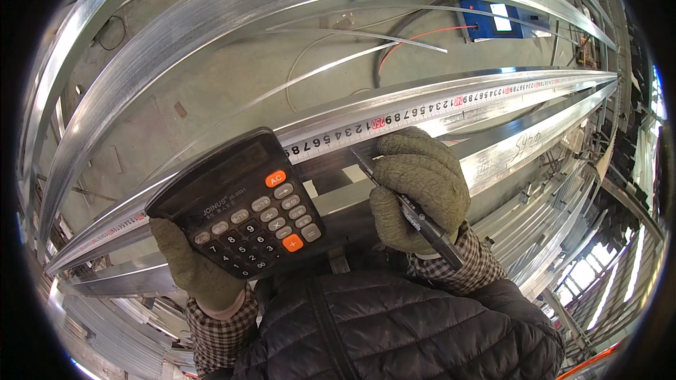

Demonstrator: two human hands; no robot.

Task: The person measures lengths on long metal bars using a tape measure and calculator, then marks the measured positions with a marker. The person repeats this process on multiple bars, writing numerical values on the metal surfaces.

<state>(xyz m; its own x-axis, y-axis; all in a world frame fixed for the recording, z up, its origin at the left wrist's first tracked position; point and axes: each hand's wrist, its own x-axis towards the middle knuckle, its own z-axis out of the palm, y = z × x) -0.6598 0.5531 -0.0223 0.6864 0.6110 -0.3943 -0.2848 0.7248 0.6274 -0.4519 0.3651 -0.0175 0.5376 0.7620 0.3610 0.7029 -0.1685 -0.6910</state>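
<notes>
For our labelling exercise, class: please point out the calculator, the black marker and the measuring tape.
Calculator [246, 204], head view: front face, around its middle.
Black marker [427, 229], head view: side of its barrel.
Measuring tape [415, 112], head view: numbered face of its strip.

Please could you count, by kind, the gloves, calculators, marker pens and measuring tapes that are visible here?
Gloves: 2
Calculator: 1
Marker pen: 1
Measuring tape: 1, partly hidden behind the calculator
Total: 5
</notes>
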